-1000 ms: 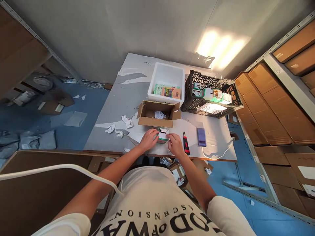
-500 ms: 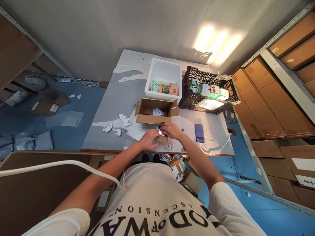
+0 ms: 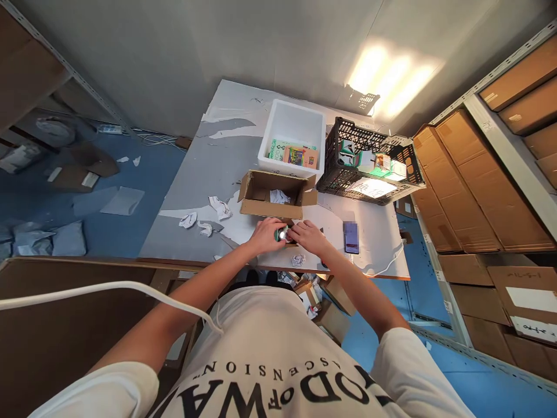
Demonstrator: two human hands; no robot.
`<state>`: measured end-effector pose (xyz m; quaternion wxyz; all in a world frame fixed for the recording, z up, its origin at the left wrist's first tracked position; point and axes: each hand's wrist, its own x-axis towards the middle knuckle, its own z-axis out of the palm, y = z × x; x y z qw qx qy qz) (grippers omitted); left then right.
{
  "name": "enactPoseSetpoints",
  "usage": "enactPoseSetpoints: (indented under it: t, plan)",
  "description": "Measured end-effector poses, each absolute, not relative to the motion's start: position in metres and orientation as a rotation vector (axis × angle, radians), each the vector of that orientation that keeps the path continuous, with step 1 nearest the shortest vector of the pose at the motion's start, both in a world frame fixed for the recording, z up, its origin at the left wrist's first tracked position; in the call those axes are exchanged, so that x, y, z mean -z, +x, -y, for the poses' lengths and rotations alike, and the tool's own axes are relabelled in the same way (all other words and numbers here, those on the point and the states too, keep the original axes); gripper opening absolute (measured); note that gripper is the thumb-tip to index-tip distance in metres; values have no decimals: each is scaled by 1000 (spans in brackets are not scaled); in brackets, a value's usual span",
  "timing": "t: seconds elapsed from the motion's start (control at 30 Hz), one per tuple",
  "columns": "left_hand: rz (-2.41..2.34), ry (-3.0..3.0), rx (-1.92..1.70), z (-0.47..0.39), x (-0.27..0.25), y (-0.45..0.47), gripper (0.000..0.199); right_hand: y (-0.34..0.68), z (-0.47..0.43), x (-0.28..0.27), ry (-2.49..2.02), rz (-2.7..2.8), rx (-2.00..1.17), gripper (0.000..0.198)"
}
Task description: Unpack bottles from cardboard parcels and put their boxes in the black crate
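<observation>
My left hand [image 3: 266, 234] is closed around a small green item with a shiny, silvery round end [image 3: 282, 234], too small to name exactly. My right hand [image 3: 308, 238] meets it from the other side. Its fingers are bent together at the item's right edge, and what they pinch is hidden. Under both hands lies a small brown cardboard box [image 3: 294, 243], mostly covered. Just behind them stands a larger open cardboard box [image 3: 270, 208] with crumpled white paper [image 3: 279, 197] inside.
A white bin [image 3: 270, 130] holding green and orange printed packs stands behind. Beside it is a black crate [image 3: 333, 174] of small boxes. A phone [image 3: 351, 237] with a white cable lies right. Crumpled paper scraps [image 3: 220, 208] lie left. Cartons on shelving [image 3: 478, 191] flank the table.
My left hand has moved up and taken hold of the green item, lifting it against the small box. My right hand stays close beside it. The view has shifted slightly.
</observation>
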<state>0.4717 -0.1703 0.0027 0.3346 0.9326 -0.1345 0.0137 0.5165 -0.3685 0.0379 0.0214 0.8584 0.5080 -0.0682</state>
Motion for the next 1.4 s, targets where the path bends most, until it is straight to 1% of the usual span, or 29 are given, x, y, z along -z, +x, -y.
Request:
enactPoseSetpoints:
  t: [0.07,0.13,0.2,0.3,0.47,0.53,0.63,0.73,0.83,1.0,1.1,1.17,1.3,1.33,1.4]
  plan:
    - [400,2492,0,169,-1,468,62,517,365,-40,2611,-1571,273,29]
    - [397,2514,17,169,4,465,77,519,358,-43,2640,-1470,342,24]
    - [359,2492,-1,171,12,462,84,521,348,-46,2725,-1297,403,26]
    - [340,2397,-71,175,27,462,91,520,332,-47,2847,-1009,483,39]
    - [298,2298,-119,178,46,465,101,514,314,-45,2965,-654,567,34]
    - [294,2261,-103,179,49,465,102,513,309,-43,2987,-551,576,40]
    - [323,2221,-65,180,51,466,93,513,302,-41,2981,-463,619,50]
    - [289,2249,-59,180,51,467,85,515,296,-38,2974,-475,629,45]
    - [264,2310,-36,180,52,468,81,514,297,-38,2996,-540,619,40]
    - [275,2379,-62,184,48,468,79,508,309,-40,3062,-595,508,46]
    - [271,2381,-113,187,43,467,76,504,318,-43,3099,-658,398,44]
    - [325,2327,-143,188,41,467,82,503,324,-45,3132,-676,334,41]
    - [336,2144,-161,187,48,466,109,500,330,-47,3153,-750,392,39]
    - [305,2126,-149,186,50,466,111,499,330,-47,3149,-778,415,39]
    - [261,2127,-108,186,55,467,103,498,328,-46,3148,-801,429,41]
